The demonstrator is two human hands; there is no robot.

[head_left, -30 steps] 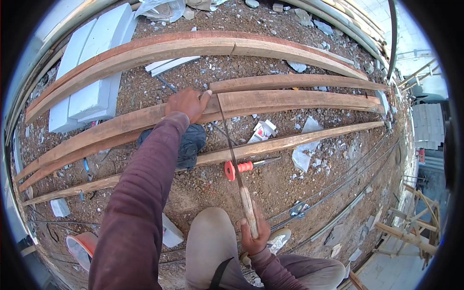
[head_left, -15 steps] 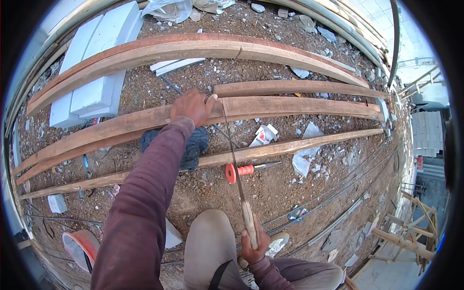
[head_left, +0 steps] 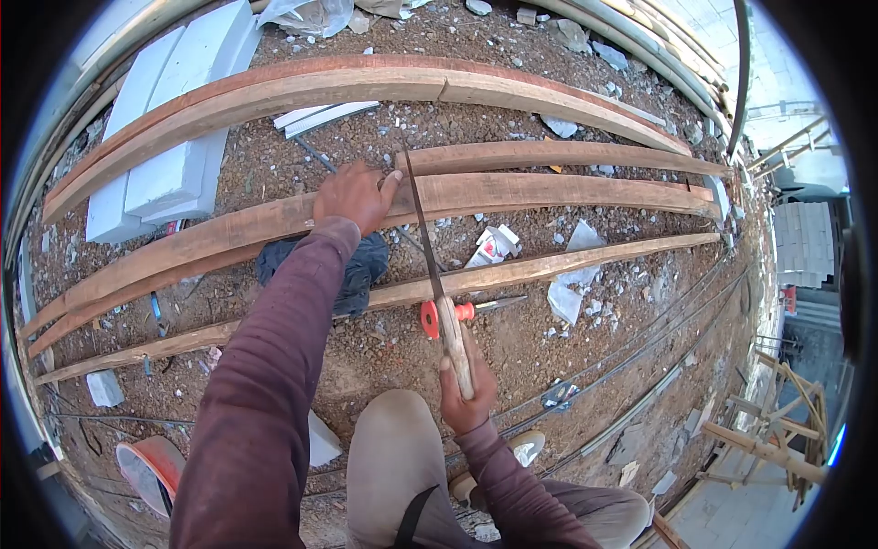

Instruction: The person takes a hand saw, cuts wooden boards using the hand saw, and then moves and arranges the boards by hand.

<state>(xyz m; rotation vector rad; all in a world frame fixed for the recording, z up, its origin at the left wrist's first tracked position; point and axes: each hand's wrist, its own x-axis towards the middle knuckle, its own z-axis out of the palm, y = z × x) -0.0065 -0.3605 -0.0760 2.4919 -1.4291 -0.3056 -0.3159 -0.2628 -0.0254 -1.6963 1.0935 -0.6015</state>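
My left hand [head_left: 355, 197] is wrapped over the wooden beam [head_left: 512, 190] in the middle, its thumb beside the end of a shorter board [head_left: 549, 154]. In my right hand [head_left: 468, 389] is the wooden handle of a hand saw [head_left: 425, 233]. The thin dark blade lies across the beam just right of my left thumb, its tip showing past the far edge. Beneath the saw, a chisel with a red handle and round guard [head_left: 432, 319] rests on the ground. A dark plastic bag [head_left: 364, 273] lies under my left forearm.
White blocks [head_left: 174, 174] sit at the upper left under a long beam [head_left: 347, 87]. A narrow timber [head_left: 549, 265] crosses nearer my knees. An orange-rimmed bucket [head_left: 155, 468] stands lower left. Dark rods [head_left: 631, 340] run at the right, near a wooden stand [head_left: 773, 439].
My right hand has pushed the saw forward and away from my body, so more of its tip shows beyond the beam. My left hand stays on the beam.
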